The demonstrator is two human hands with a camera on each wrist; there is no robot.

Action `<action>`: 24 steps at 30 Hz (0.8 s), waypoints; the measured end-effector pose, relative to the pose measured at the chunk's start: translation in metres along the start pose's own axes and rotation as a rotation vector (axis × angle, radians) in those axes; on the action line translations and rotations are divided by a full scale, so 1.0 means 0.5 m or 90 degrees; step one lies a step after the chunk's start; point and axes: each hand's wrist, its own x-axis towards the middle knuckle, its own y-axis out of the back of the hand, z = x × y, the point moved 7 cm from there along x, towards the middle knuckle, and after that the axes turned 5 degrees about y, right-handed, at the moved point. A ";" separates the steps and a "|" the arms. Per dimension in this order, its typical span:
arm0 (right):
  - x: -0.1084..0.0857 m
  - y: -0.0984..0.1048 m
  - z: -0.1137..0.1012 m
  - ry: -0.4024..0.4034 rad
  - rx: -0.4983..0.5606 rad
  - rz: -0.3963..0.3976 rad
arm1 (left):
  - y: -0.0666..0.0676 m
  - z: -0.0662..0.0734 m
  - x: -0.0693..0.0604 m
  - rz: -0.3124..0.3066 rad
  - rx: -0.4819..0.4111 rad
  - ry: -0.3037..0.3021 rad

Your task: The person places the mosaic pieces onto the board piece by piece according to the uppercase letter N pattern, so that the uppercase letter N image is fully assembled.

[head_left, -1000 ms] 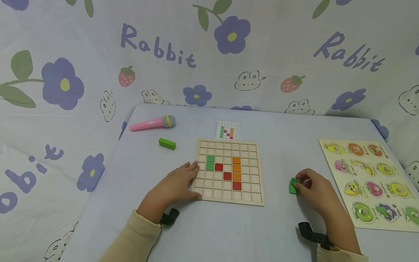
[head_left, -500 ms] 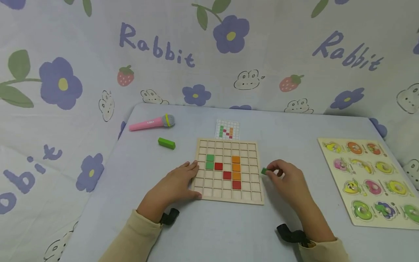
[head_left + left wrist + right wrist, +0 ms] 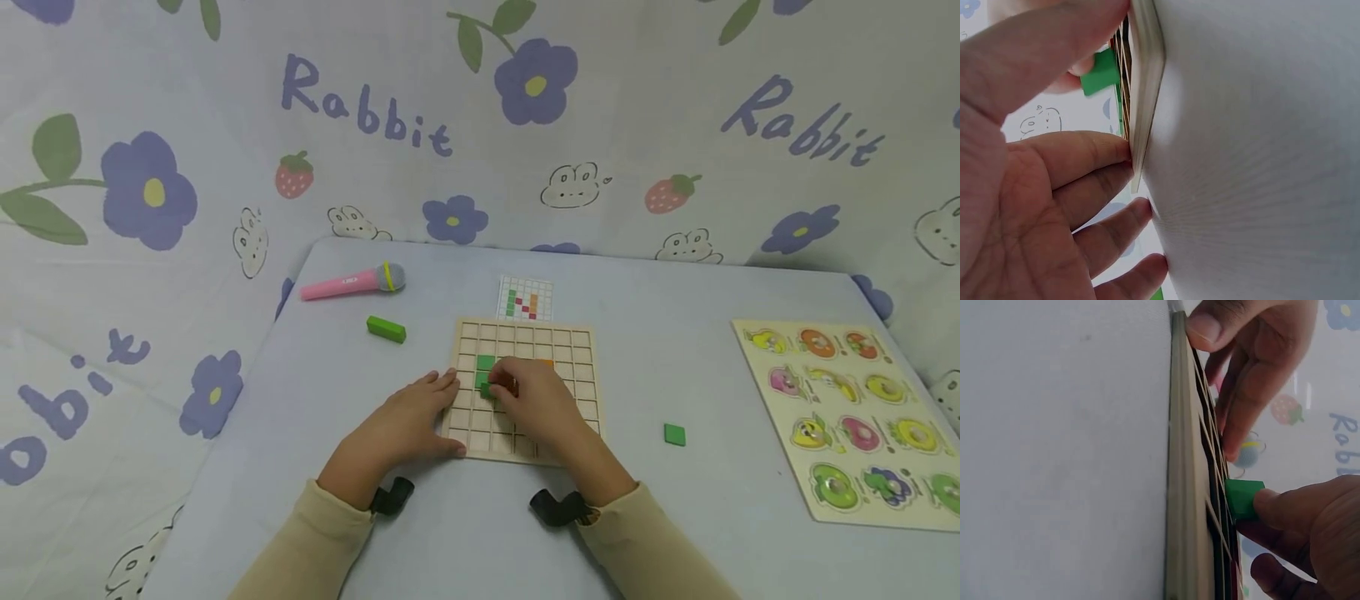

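Note:
My left hand (image 3: 401,421) rests along the left side of a wooden grid board (image 3: 480,442), fingers extended, thumb at its near left corner. Over the board, my right hand (image 3: 540,408) pinches a green square tile (image 3: 1244,499) between thumb and fingers. The right wrist view has this tile standing on edge at the grid surface. Directly above it in the grid lie two green tiles (image 3: 486,362). An orange tile (image 3: 548,363) peeks out behind the right hand, which covers the other coloured tiles. One loose green tile (image 3: 674,435) lies flat on the table to the right.
Behind the board lies a small pattern card (image 3: 525,298) with coloured squares. A green block (image 3: 386,329) and a pink toy microphone (image 3: 352,282) are at the back left. A fruit puzzle board (image 3: 847,417) occupies the right side of the table.
The right hand picked one green tile off the pair on the right and carried it leftward over the board, leaving the other tile behind. The left hand stayed in place.

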 end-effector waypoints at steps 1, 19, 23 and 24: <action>0.005 -0.006 -0.002 0.000 -0.002 -0.003 | 0.000 0.000 0.000 0.002 -0.001 0.000; -0.008 -0.027 -0.035 0.023 -0.085 -0.007 | -0.001 -0.004 0.001 0.007 0.001 0.004; -0.010 -0.028 -0.035 0.028 -0.116 0.000 | 0.001 0.000 -0.001 0.006 0.003 0.001; -0.011 -0.029 -0.035 0.030 -0.122 0.002 | 0.001 0.001 -0.001 0.006 0.003 0.000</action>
